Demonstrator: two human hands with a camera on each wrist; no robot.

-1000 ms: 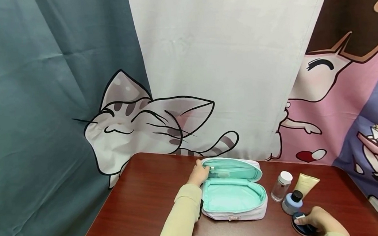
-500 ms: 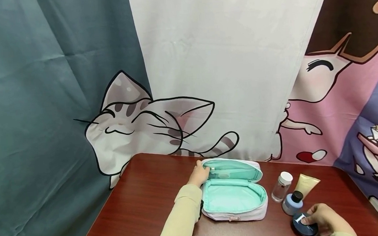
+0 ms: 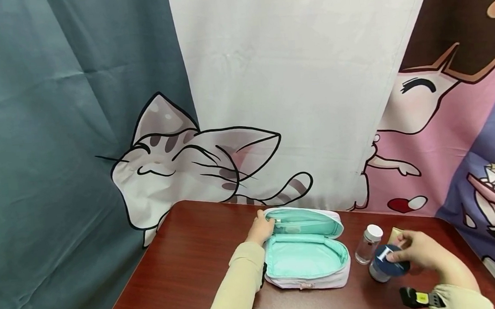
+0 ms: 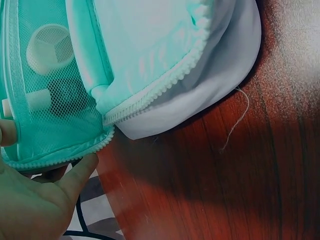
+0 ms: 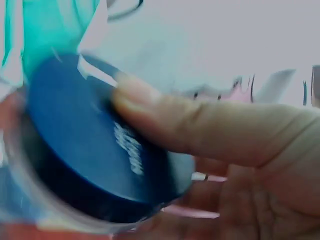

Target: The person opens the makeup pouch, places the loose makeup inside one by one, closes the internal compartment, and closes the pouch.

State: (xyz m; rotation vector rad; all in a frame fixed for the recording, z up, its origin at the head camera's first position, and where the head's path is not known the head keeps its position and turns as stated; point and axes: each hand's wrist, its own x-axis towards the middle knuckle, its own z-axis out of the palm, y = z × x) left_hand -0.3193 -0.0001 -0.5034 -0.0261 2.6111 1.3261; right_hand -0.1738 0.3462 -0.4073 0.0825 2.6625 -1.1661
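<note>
An unzipped cosmetic bag, white outside and mint green inside, lies on the table with its lid folded back. My left hand grips the lid's left edge, thumb and fingers on either side of it. Behind the lid's mesh in the left wrist view show a pale round item and a small white-and-dark item. Raised over the table's right side, my right hand holds a round jar with a dark blue lid, thumb on top. The jar, tilted, partly covers a blue bottle in the head view.
A clear bottle with a white cap stands right of the bag. Behind the right hand, a pale yellow tube is mostly hidden. A printed curtain hangs along the back edge of the red-brown table.
My right hand has lifted the round jar off the table and moved it up and away from me, now overlapping the blue bottle. The left hand and bag keep their place.
</note>
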